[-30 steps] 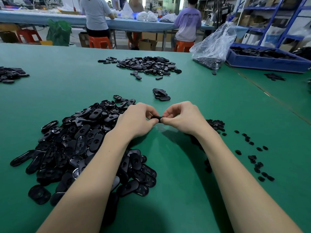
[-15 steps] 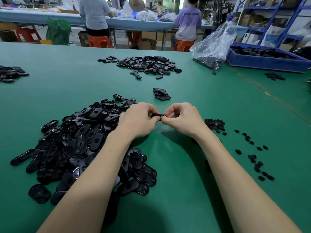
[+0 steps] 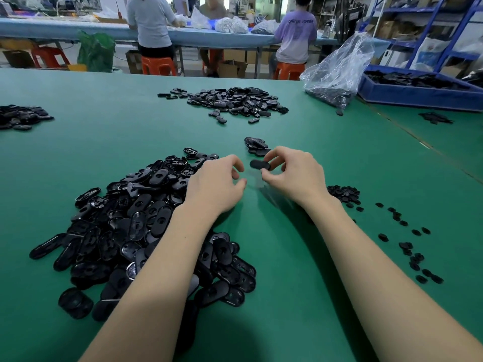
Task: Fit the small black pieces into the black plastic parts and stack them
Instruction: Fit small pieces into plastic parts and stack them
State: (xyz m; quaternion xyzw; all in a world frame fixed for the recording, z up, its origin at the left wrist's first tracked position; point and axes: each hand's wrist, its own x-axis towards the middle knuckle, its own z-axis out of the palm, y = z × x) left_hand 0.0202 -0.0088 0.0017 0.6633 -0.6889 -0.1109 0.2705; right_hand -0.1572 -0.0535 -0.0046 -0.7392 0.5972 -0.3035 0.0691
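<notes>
Right hand (image 3: 292, 173) raised just above the green bench (image 3: 117, 137), grip pinching one oval black plastic part (image 3: 259, 164) between thumb and fingertips, part held flat and clear of the surface. Left hand (image 3: 217, 186) just beside it, apart from the part, grip loosely curled and holding nothing. Under and left of the left forearm, a large heap of black plastic parts (image 3: 136, 231). Just beyond the held part, a small stack of finished parts (image 3: 256, 146) lying on the bench. To the right of the right wrist, a little mound of small black pieces (image 3: 343, 193), with more scattered loose pieces (image 3: 413, 246) trailing toward the near right. Farther back: a second spread of parts (image 3: 235, 101) at centre, another pile (image 3: 21, 117) at the left edge, a clear plastic bag (image 3: 339, 71) of dark parts, and a blue tray (image 3: 418, 92) filled with black parts. Behind, a seated person in a lilac shirt (image 3: 296, 35) with dark lettering across the back, too blurred to read.
</notes>
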